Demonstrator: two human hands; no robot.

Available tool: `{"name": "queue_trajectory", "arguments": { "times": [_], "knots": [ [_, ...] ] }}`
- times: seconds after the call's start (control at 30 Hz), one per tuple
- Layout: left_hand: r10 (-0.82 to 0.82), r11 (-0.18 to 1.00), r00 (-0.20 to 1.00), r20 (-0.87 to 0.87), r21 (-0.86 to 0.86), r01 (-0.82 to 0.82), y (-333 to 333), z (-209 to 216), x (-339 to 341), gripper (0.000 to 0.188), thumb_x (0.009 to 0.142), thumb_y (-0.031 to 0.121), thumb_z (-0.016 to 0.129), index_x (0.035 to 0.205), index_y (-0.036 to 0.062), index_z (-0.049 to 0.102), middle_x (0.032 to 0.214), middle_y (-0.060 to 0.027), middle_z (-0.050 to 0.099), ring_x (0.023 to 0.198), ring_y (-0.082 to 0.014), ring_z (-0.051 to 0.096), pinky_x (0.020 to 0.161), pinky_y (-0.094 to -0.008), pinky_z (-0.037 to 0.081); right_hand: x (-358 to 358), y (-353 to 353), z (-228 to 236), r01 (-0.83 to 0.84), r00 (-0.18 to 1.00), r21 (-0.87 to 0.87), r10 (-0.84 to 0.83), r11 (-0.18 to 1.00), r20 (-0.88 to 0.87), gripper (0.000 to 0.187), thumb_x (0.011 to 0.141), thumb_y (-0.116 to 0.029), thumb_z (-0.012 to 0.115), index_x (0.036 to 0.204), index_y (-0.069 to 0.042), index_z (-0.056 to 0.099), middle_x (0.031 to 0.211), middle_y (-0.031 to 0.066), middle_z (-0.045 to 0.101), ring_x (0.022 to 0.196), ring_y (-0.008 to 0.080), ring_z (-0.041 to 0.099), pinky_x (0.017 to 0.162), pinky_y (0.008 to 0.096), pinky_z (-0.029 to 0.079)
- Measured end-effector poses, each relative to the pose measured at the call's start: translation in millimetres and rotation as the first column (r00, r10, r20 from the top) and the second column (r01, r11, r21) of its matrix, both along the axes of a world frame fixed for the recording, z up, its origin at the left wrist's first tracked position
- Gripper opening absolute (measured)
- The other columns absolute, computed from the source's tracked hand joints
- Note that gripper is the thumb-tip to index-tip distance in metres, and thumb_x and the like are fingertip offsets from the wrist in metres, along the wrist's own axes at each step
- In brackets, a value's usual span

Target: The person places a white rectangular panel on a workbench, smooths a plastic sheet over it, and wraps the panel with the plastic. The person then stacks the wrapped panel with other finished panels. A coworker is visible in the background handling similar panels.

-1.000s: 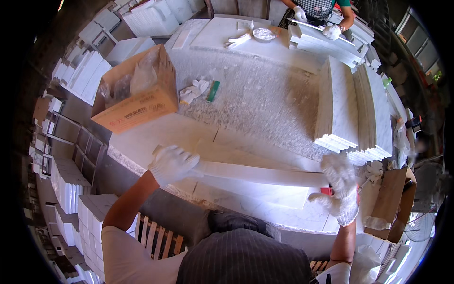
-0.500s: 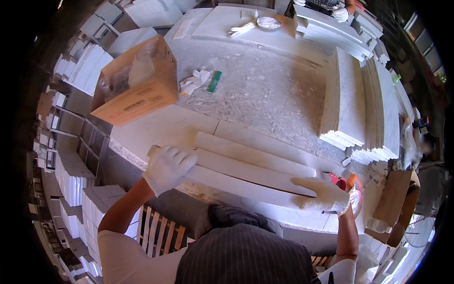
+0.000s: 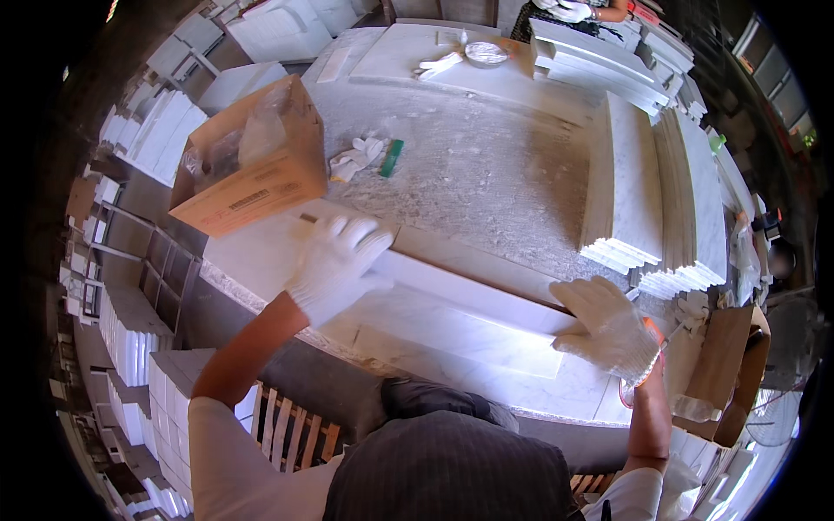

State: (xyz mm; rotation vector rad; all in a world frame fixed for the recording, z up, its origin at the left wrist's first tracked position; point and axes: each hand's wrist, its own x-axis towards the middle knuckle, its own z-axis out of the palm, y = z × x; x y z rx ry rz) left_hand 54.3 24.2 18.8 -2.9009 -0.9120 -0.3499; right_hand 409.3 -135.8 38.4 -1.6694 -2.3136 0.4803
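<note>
A long, narrow white stone strip (image 3: 473,292) with grey veining runs crosswise in front of me, above a stone slab (image 3: 252,252). My left hand (image 3: 340,265), in a white knit glove, grips its left part, fingers over the far side. At the right end, my gloved right hand (image 3: 608,332) grips it with the fingers over its top. A dark line runs along the strip's length; whether it is one piece or two together I cannot tell. On the near side lies a pale, strip-shaped area (image 3: 460,337), another strip or a reflection.
An open cardboard box (image 3: 287,178) with clear plastic stands at the left. Beyond lie white gloves (image 3: 354,159) and a green block (image 3: 392,158). Stacked stone slabs (image 3: 625,174) stand at the right, near another cardboard box (image 3: 717,373). A person's gloved hands (image 3: 569,10) show far off.
Both my hands have moved the stone strip away from me, to the far side of the slab. The strip that lay beyond it no longer shows there.
</note>
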Motion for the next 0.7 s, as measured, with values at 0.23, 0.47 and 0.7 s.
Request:
{"name": "queue_trajectory", "arguments": {
  "times": [0.23, 0.47, 0.7],
  "knots": [
    [-0.032, 0.999, 0.998, -0.052, 0.011, 0.032, 13.1, 10.9, 42.3, 0.046, 0.068, 0.032, 0.08, 0.106, 0.0137, 0.062, 0.103, -0.0063, 0.058, 0.097, -0.0261, 0.056, 0.082, -0.0414, 0.047, 2.5, -0.9, -1.3, 0.047, 0.975, 0.219, -0.093, 0.975, 0.202, 0.064, 0.067, -0.024, 0.079, 0.124, -0.008, 0.058, 0.121, 0.0135, 0.06, 0.113, 0.0346, 0.055, 0.101, 0.0475, 0.041],
    [-0.203, 0.979, 0.962, -0.181, -0.01, 0.204, 27.6, 4.4, 36.6, 0.03, 0.073, 0.028, 0.075, 0.099, 0.017, 0.068, 0.078, -0.0005, 0.057, 0.081, -0.021, 0.058, 0.069, -0.0359, 0.049, -11.1, -3.6, -1.8, 0.018, 0.966, 0.266, -0.085, 0.964, 0.243, 0.057, 0.064, -0.014, 0.079, 0.119, -0.017, 0.063, 0.126, 0.0105, 0.061, 0.121, 0.0364, 0.054, 0.104, 0.0496, 0.042],
    [-0.277, 0.914, 0.955, 0.103, 0.334, 0.23, 4.2, -31.3, 29.8, 0.03, 0.072, 0.013, 0.066, 0.101, 0.0184, 0.071, 0.087, -0.0001, 0.06, 0.085, -0.0186, 0.059, 0.078, -0.0356, 0.05, -22.4, -28.9, -56.6, 0.09, 0.959, 0.477, -0.205, 0.874, 0.194, 0.049, 0.071, 0.0, 0.061, 0.117, -0.018, 0.065, 0.121, 0.014, 0.063, 0.114, 0.0346, 0.059, 0.103, 0.0523, 0.044]
  ]
}}
